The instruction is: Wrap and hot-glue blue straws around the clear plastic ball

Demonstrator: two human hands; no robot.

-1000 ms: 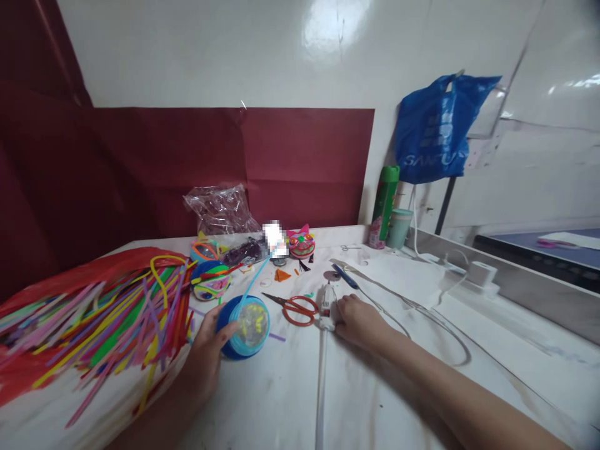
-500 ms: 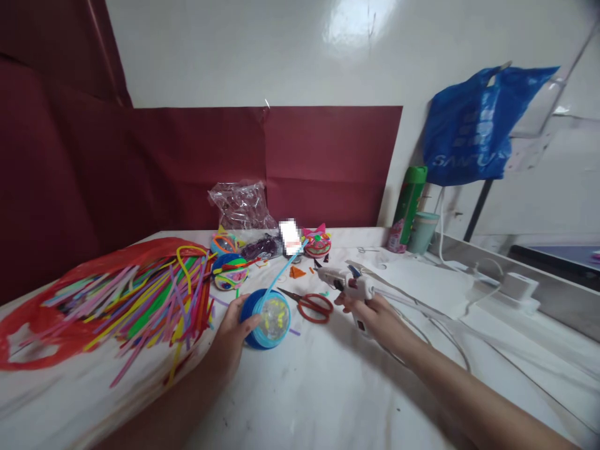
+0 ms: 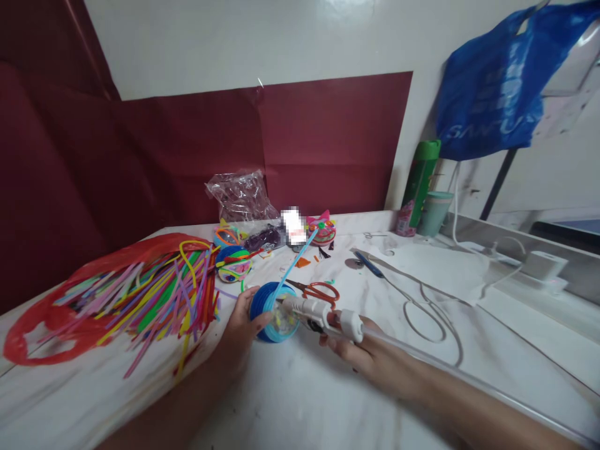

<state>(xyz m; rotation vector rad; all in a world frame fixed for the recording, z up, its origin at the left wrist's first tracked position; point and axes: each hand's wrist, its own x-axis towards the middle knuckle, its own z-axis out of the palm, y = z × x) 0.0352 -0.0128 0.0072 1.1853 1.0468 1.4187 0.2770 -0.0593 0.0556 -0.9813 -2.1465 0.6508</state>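
With the left grip (image 3: pixel 244 319) curled around its left side and thumb laid on the rim, holds the blue round container (image 3: pixel 284 326) at lower centre of the frame. With the right grip (image 3: pixel 359 353) wrapped around the handle, holds the white glue gun (image 3: pixel 321 312) just right of the container, nozzle aimed left over the clear face; cannot tell whether touching it. Cannot see how far the fingers close beneath the gun.

Has a white marbled table (image 3: pixel 290 400) below, across the lower frame, and maroon paper (image 3: pixel 187 156) behind, from the left edge past upper centre. Shows a blue bag (image 3: pixel 492 87) hanging at upper right, then a red plastic bag (image 3: pixel 28 350) at left, heaped with coloured strips (image 3: pixel 164 294). Includes a green spray can (image 3: pixel 424 169) right of centre, orange-handled scissors (image 3: pixel 304 288) just above the gun in the frame, and a pink decorated ball (image 3: pixel 322 235) farther up. Ends with a light blue strip (image 3: pixel 296 257) slanting up from the container, and a small orange scrap (image 3: pixel 302 262) near frame centre.
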